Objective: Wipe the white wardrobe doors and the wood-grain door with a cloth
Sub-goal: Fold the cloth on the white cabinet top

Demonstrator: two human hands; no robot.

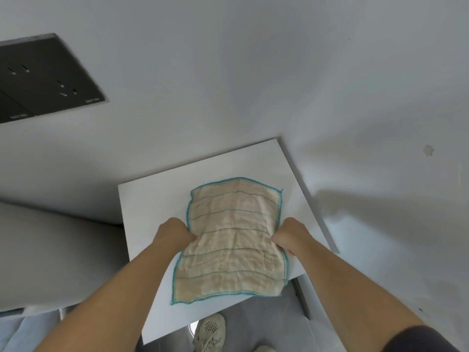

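A beige cloth [232,240] with teal edging and teal stripes is stretched out flat between my two hands. My left hand [175,233] grips its left edge about halfway along. On the opposite edge, my right hand [290,236] grips the cloth at the same height. Under the cloth lies a small white table top [152,207]. No white wardrobe door or wood-grain door is recognisable in this view.
White walls [228,72] meet in a corner behind the table. A black socket panel [48,77] is set in the wall at the upper left. A pale bed surface [50,250] lies at the left. My beige shoe [209,332] stands on the grey floor below.
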